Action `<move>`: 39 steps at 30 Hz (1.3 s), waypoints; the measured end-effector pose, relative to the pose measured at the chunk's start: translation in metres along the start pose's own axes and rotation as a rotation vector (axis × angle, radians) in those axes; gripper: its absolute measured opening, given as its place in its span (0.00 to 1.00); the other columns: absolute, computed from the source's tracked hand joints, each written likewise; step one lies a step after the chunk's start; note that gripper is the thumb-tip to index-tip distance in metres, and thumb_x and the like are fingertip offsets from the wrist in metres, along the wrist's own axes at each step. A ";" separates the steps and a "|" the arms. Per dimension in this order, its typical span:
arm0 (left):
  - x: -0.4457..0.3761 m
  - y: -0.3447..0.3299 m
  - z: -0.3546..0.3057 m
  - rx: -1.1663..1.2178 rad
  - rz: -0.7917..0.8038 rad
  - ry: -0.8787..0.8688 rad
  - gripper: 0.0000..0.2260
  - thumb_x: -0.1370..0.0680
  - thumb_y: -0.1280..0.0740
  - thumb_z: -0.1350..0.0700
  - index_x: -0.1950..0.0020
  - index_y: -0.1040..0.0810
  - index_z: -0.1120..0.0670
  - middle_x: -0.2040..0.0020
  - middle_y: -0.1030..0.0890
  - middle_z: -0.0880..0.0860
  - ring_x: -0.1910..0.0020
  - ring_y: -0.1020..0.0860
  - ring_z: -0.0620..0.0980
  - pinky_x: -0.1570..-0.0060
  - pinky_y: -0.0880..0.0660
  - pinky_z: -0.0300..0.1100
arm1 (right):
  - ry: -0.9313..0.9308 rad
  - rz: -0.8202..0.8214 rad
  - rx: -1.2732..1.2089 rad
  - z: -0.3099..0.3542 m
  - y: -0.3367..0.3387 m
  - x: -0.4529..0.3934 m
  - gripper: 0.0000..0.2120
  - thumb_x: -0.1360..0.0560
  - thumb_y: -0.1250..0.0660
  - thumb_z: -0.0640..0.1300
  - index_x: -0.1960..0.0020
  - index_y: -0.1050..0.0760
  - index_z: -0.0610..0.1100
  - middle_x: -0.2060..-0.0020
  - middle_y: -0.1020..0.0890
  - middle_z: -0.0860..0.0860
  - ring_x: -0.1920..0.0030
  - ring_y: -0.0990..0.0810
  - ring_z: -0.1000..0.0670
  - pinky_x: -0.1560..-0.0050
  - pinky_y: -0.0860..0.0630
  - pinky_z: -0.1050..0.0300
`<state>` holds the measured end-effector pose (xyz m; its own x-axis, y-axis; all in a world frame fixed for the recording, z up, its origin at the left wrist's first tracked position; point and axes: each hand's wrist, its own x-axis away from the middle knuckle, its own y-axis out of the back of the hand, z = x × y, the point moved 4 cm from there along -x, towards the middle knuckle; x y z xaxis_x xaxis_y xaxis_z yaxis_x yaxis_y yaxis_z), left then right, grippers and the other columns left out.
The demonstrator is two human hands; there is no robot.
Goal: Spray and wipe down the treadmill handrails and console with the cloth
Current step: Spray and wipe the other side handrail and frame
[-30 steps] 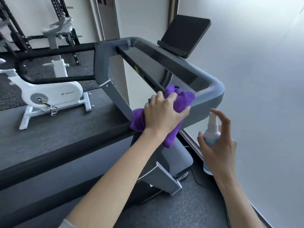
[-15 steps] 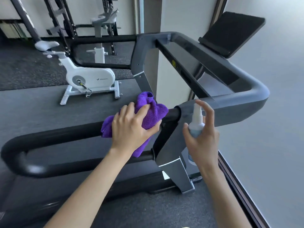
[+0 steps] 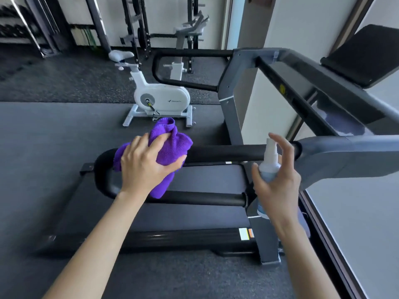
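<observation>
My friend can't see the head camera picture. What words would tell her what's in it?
A person's left hand presses a crumpled purple cloth on a treadmill's black padded handrail, while the right hand holds a small white spray bottle. A white exercise bike stands behind.

Bright, even daylight on my arms, seemingly from the pale wall side on the right. Soft shadows, nothing harsh. A pale sheen on the treadmill console. Wide-angle lens bends the weight rack near the top edge. Top left corner smeared with blur; my right hand slightly soft.
</observation>
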<state>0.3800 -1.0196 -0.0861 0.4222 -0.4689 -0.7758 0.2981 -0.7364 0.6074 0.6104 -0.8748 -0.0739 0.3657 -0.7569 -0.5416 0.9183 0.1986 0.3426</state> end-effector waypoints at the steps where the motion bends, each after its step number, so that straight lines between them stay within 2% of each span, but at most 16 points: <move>1: 0.001 0.006 0.015 0.000 0.004 0.024 0.24 0.30 0.34 0.34 0.44 0.19 0.51 0.60 0.21 0.55 0.61 0.24 0.58 0.65 0.27 0.48 | -0.002 0.005 -0.010 0.006 -0.008 0.001 0.29 0.28 0.32 0.32 0.34 0.35 0.56 0.65 0.26 0.56 0.72 0.30 0.48 0.68 0.26 0.52; 5: 0.007 0.020 0.057 0.013 -0.017 0.159 0.24 0.30 0.34 0.36 0.45 0.20 0.54 0.58 0.21 0.57 0.59 0.24 0.60 0.66 0.27 0.49 | 0.045 0.013 -0.023 0.024 -0.033 0.010 0.29 0.28 0.32 0.32 0.33 0.34 0.53 0.67 0.27 0.52 0.70 0.32 0.49 0.69 0.32 0.64; 8: 0.014 0.025 0.083 0.176 -0.055 0.409 0.26 0.29 0.35 0.36 0.44 0.21 0.55 0.52 0.19 0.57 0.53 0.22 0.60 0.60 0.26 0.52 | 0.019 0.031 -0.029 0.025 -0.042 0.019 0.29 0.28 0.31 0.33 0.34 0.35 0.55 0.68 0.27 0.52 0.73 0.32 0.52 0.70 0.28 0.59; 10: 0.024 0.024 0.106 0.445 -0.094 0.612 0.24 0.29 0.36 0.36 0.45 0.22 0.54 0.54 0.18 0.52 0.53 0.21 0.55 0.53 0.25 0.50 | -0.011 0.039 -0.025 0.022 -0.044 0.026 0.30 0.28 0.31 0.33 0.34 0.35 0.56 0.66 0.26 0.52 0.73 0.31 0.51 0.70 0.26 0.55; 12: 0.034 0.022 0.122 0.695 -0.130 0.789 0.17 0.29 0.36 0.37 0.49 0.22 0.47 0.58 0.19 0.43 0.57 0.21 0.42 0.51 0.25 0.45 | -0.008 0.023 -0.009 0.021 -0.044 0.032 0.30 0.28 0.31 0.32 0.34 0.35 0.54 0.62 0.24 0.52 0.69 0.27 0.52 0.67 0.27 0.66; 13: 0.037 0.023 0.122 0.698 -0.140 0.816 0.14 0.29 0.36 0.38 0.51 0.23 0.45 0.58 0.19 0.41 0.58 0.22 0.40 0.51 0.25 0.43 | -0.008 0.018 0.000 0.020 -0.045 0.033 0.30 0.29 0.31 0.32 0.34 0.34 0.53 0.59 0.23 0.51 0.67 0.26 0.54 0.66 0.29 0.71; 14: 0.039 0.025 0.117 0.646 -0.153 0.808 0.15 0.29 0.36 0.38 0.50 0.23 0.46 0.57 0.19 0.43 0.56 0.21 0.43 0.50 0.26 0.43 | -0.015 0.017 0.005 0.019 -0.046 0.034 0.30 0.29 0.31 0.31 0.34 0.34 0.53 0.56 0.22 0.49 0.66 0.25 0.55 0.66 0.31 0.74; 17: 0.034 0.027 0.095 0.365 -0.189 0.714 0.24 0.29 0.36 0.38 0.46 0.21 0.56 0.51 0.19 0.56 0.50 0.22 0.59 0.50 0.28 0.48 | -0.025 0.031 -0.006 0.021 -0.052 0.033 0.30 0.29 0.31 0.32 0.34 0.35 0.55 0.56 0.23 0.49 0.68 0.27 0.55 0.69 0.31 0.72; 21: -0.001 0.021 0.058 0.066 -0.026 0.368 0.20 0.29 0.35 0.38 0.55 0.19 0.55 0.61 0.19 0.58 0.60 0.23 0.61 0.61 0.30 0.49 | 0.015 0.040 -0.012 0.028 -0.057 0.026 0.30 0.28 0.31 0.33 0.34 0.36 0.56 0.55 0.26 0.63 0.70 0.28 0.52 0.71 0.28 0.63; 23: -0.014 0.014 0.028 -0.013 0.048 0.234 0.19 0.30 0.35 0.36 0.57 0.19 0.52 0.63 0.19 0.56 0.62 0.22 0.60 0.62 0.30 0.48 | 0.010 0.008 -0.023 0.030 -0.053 0.022 0.30 0.28 0.31 0.33 0.34 0.35 0.56 0.55 0.24 0.57 0.71 0.29 0.52 0.71 0.27 0.61; 24: -0.019 0.008 0.011 -0.013 0.085 0.197 0.19 0.29 0.35 0.36 0.57 0.19 0.51 0.62 0.18 0.55 0.61 0.22 0.60 0.61 0.31 0.48 | 0.008 -0.008 -0.027 0.029 -0.050 0.020 0.30 0.28 0.31 0.33 0.34 0.35 0.56 0.55 0.24 0.55 0.71 0.29 0.52 0.70 0.27 0.61; 26: -0.026 -0.005 -0.024 0.022 0.148 0.151 0.19 0.29 0.36 0.35 0.54 0.19 0.49 0.61 0.18 0.54 0.59 0.21 0.59 0.60 0.32 0.47 | 0.004 -0.036 -0.019 0.026 -0.044 0.018 0.30 0.29 0.32 0.33 0.34 0.35 0.56 0.57 0.25 0.61 0.70 0.29 0.52 0.69 0.29 0.64; 29: -0.031 -0.027 -0.073 0.051 0.174 0.078 0.21 0.29 0.38 0.34 0.48 0.19 0.48 0.59 0.18 0.54 0.58 0.22 0.59 0.59 0.32 0.47 | -0.012 -0.062 0.000 0.015 -0.028 0.016 0.31 0.29 0.32 0.32 0.34 0.35 0.57 0.61 0.26 0.64 0.68 0.29 0.51 0.68 0.31 0.68; 33: -0.036 -0.048 -0.128 0.096 0.146 0.022 0.21 0.30 0.36 0.35 0.49 0.18 0.49 0.61 0.18 0.56 0.61 0.22 0.59 0.60 0.30 0.47 | -0.044 -0.113 0.031 -0.006 0.003 0.016 0.30 0.29 0.32 0.31 0.34 0.34 0.54 0.58 0.24 0.64 0.66 0.26 0.56 0.68 0.31 0.72; 35: -0.034 -0.056 -0.155 0.128 0.151 -0.001 0.20 0.30 0.35 0.35 0.51 0.18 0.49 0.62 0.19 0.55 0.61 0.22 0.58 0.60 0.30 0.48 | -0.058 -0.162 0.066 -0.018 0.019 0.017 0.30 0.29 0.32 0.31 0.34 0.34 0.54 0.58 0.25 0.68 0.65 0.26 0.61 0.67 0.32 0.75; 39: -0.027 -0.059 -0.189 0.276 0.112 -0.129 0.18 0.33 0.29 0.39 0.51 0.18 0.50 0.61 0.20 0.54 0.61 0.23 0.58 0.61 0.30 0.47 | -0.130 -0.219 0.100 -0.034 0.039 0.023 0.30 0.29 0.31 0.33 0.34 0.34 0.57 0.54 0.24 0.61 0.64 0.24 0.55 0.60 0.27 0.64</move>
<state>0.5129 -0.8716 -0.0685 0.3221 -0.5993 -0.7329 0.0053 -0.7730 0.6344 0.6601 -0.8631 -0.0988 0.1317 -0.8499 -0.5103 0.9514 -0.0361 0.3057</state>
